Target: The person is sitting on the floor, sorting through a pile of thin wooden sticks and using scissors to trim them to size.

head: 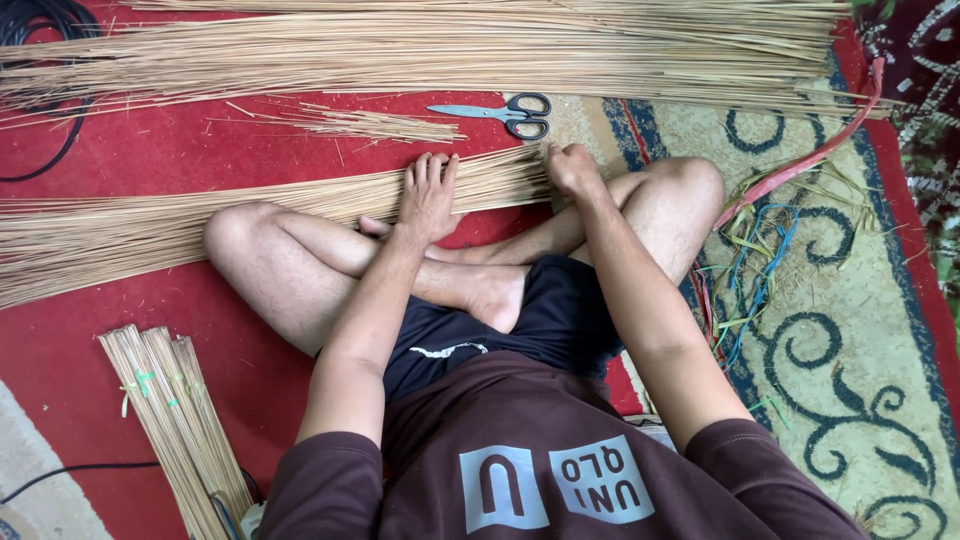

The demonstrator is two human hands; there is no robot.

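Red carpet [150, 150] is covering the floor where a person is sitting cross-legged. Both hands are resting on a long bundle of thin sticks [200, 215] lying across the knees: the left hand [428, 195] is pressing flat with fingers spread, the right hand [572, 170] is gripping the bundle's end. Scissors [510, 113] are lying just beyond, near a larger stick pile [450, 45].

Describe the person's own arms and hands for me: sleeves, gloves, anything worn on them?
Both arms are bare from the upper arm down, with short dark brown sleeves of a T-shirt ending above the elbows. The left hand and right hand are bare: no gloves, and no watch, ring or band shows on either wrist.
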